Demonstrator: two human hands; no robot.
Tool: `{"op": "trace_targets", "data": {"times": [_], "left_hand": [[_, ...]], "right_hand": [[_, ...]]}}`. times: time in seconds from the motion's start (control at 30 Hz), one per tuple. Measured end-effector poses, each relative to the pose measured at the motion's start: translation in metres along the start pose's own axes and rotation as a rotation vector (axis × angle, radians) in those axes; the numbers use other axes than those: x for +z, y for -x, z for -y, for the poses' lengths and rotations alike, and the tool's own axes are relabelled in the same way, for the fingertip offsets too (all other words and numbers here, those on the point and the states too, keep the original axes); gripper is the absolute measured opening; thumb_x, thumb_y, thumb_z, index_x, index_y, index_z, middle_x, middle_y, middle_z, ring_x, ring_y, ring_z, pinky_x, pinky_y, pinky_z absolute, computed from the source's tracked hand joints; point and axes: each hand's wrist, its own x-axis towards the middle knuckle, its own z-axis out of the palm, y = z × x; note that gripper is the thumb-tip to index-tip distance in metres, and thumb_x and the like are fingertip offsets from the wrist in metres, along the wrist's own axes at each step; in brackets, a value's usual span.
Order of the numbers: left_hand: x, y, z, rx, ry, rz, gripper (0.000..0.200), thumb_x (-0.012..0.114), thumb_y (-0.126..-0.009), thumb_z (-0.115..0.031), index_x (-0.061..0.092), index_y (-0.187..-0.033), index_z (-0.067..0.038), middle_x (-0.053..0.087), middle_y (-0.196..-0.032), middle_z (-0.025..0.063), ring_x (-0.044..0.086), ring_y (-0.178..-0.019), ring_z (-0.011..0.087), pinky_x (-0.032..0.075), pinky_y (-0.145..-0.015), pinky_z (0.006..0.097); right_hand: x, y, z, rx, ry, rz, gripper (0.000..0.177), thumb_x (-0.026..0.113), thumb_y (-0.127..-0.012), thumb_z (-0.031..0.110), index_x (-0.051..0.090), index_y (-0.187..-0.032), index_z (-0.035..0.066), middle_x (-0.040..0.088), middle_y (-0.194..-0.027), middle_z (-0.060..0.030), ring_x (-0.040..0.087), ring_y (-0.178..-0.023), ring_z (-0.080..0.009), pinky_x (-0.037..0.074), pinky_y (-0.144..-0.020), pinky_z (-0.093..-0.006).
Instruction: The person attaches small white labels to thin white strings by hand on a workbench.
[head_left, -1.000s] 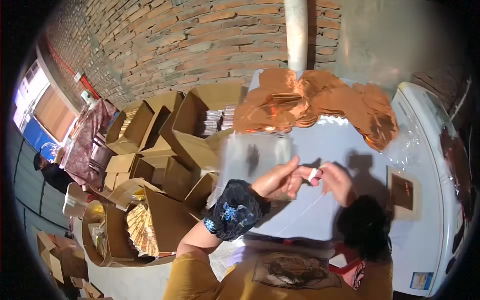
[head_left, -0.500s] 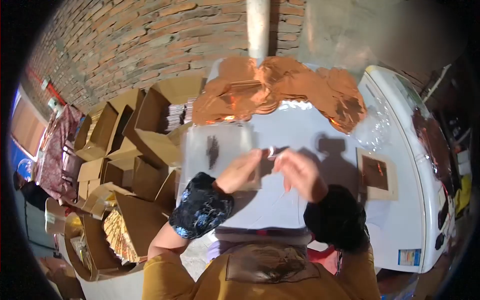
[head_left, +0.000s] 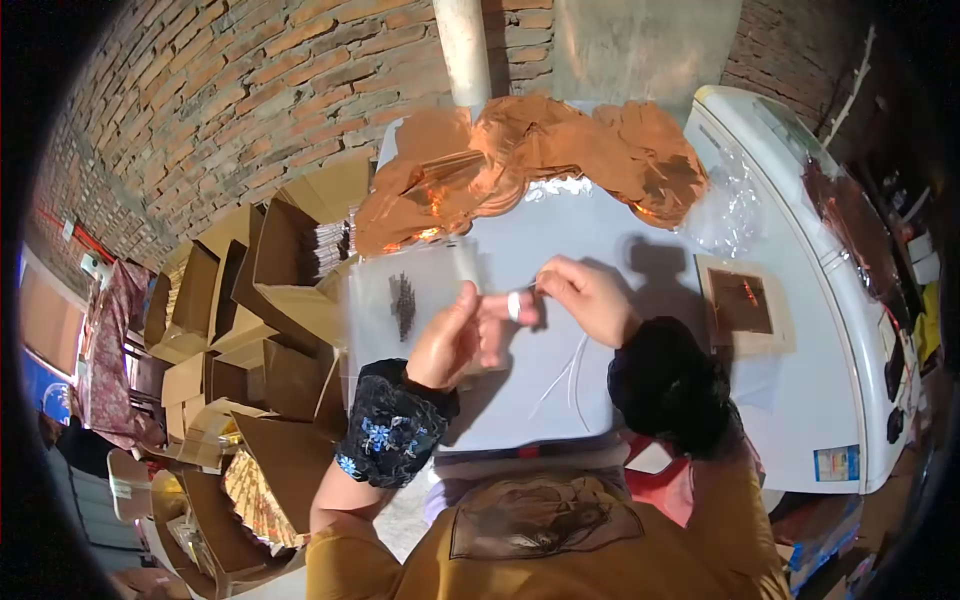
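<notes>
White band [head_left: 515,306] rings a finger of my spread L hand [head_left: 447,338], held out prob for access; R hand [head_left: 596,301] pinched narrow nearby, can't tell on what.

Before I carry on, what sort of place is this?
Probably a makeshift workshop: cardboard boxes, some visibly filled, crowd the left, copper-coloured sheets lie heaped on a pale work surface, and a rough brick wall stands behind.
</notes>
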Motion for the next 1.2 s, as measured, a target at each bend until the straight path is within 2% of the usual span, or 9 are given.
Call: {"op": "trace_targets", "data": {"times": [0.07, 0.2, 0.33, 0.43, 0.57, 0.7, 0.8, 0.9, 1.2], "left_hand": [[0.011, -0.001, -0.006, 0.098, 0.093, -0.097, 0.064, 0.024, -0.099, -0.050, 0.049, -0.129, 0.001, 0.062, -0.113, 0.0099, 0.050, -0.062, 0.0103, 0.044, -0.061, 0.0228], [-0.004, 0.002, 0.004, -0.091, -0.439, -0.130, 0.066, 0.021, -0.099, -0.051, 0.051, -0.127, 0.001, 0.062, -0.113, 0.0098, 0.051, -0.062, 0.0092, 0.045, -0.062, 0.0231], [0.003, 0.001, 0.001, 0.042, 0.050, -0.014, 0.064, 0.023, -0.100, -0.049, 0.051, -0.126, 0.002, 0.062, -0.114, 0.0098, 0.049, -0.062, 0.0089, 0.044, -0.062, 0.0229], [0.011, -0.001, -0.005, 0.068, -0.049, -0.207, 0.060, 0.026, -0.101, -0.044, 0.056, -0.120, 0.004, 0.063, -0.113, 0.0099, 0.045, -0.058, 0.0091, 0.043, -0.064, 0.0236], [-0.010, 0.003, 0.015, -0.068, -0.324, -0.049, 0.061, 0.024, -0.101, -0.045, 0.049, -0.127, 0.004, 0.060, -0.120, 0.0092, 0.049, -0.065, 0.0091, 0.043, -0.066, 0.0226], [0.002, 0.003, 0.007, 0.028, 0.075, -0.055, 0.058, 0.027, -0.101, -0.043, 0.051, -0.126, 0.004, 0.062, -0.117, 0.0102, 0.051, -0.070, 0.0103, 0.043, -0.067, 0.0233], [-0.005, 0.002, 0.017, 0.046, -0.130, -0.114, 0.055, 0.030, -0.101, -0.042, 0.052, -0.125, 0.003, 0.062, -0.114, 0.0068, 0.051, -0.072, 0.0099, 0.042, -0.069, 0.0236], [0.008, 0.007, 0.017, 0.030, -0.303, -0.150, 0.048, 0.035, -0.101, -0.039, 0.057, -0.122, -0.003, 0.062, -0.109, 0.0013, 0.047, -0.077, 0.0081, 0.041, -0.074, 0.0226], [0.000, 0.006, 0.030, 0.008, -0.004, -0.137, 0.051, 0.035, -0.100, -0.037, 0.051, -0.125, 0.005, 0.061, -0.101, 0.0061, 0.055, -0.076, 0.0121, 0.046, -0.073, 0.0263]], "right_hand": [[0.016, 0.010, -0.007, -0.025, 0.050, 0.076, 0.019, 0.047, -0.095, 0.022, 0.055, -0.096, 0.005, 0.066, -0.083, -0.0071, 0.065, -0.078, -0.0158, 0.049, -0.068, -0.0298], [0.012, 0.014, 0.029, -0.043, 0.013, 0.107, 0.019, 0.047, -0.095, 0.023, 0.056, -0.097, 0.007, 0.061, -0.074, -0.0052, 0.061, -0.071, -0.0124, 0.048, -0.065, -0.0288], [0.001, -0.008, 0.011, 0.009, -0.011, 0.084, 0.021, 0.048, -0.095, 0.024, 0.058, -0.093, 0.006, 0.059, -0.075, -0.0034, 0.054, -0.066, -0.0092, 0.045, -0.063, -0.0266], [0.031, 0.007, -0.012, -0.029, -0.072, 0.145, 0.018, 0.052, -0.094, 0.024, 0.057, -0.094, 0.007, 0.063, -0.080, -0.0040, 0.061, -0.076, -0.0142, 0.046, -0.073, -0.0305], [0.014, 0.003, 0.012, -0.001, -0.266, 0.092, 0.015, 0.051, -0.095, 0.017, 0.058, -0.092, 0.004, 0.061, -0.078, -0.0025, 0.057, -0.075, -0.0102, 0.046, -0.070, -0.0272], [0.007, -0.001, -0.005, 0.096, 0.042, 0.120, 0.018, 0.049, -0.096, 0.021, 0.058, -0.096, 0.005, 0.059, -0.075, -0.0018, 0.055, -0.071, -0.0102, 0.045, -0.068, -0.0264], [0.034, 0.015, -0.017, 0.010, 0.008, 0.168, 0.018, 0.050, -0.094, 0.024, 0.056, -0.098, 0.008, 0.066, -0.083, -0.0104, 0.065, -0.081, -0.0269, 0.048, -0.070, -0.0350], [0.030, 0.017, 0.006, -0.018, 0.092, 0.131, 0.018, 0.051, -0.094, 0.024, 0.056, -0.097, 0.007, 0.065, -0.083, -0.0106, 0.065, -0.081, -0.0275, 0.048, -0.069, -0.0348], [0.032, 0.019, -0.014, 0.252, -0.384, 0.133, 0.020, 0.042, -0.099, 0.021, 0.054, -0.094, 0.006, 0.048, -0.073, -0.0005, 0.045, -0.058, -0.0058, 0.040, -0.051, -0.0202]]}}
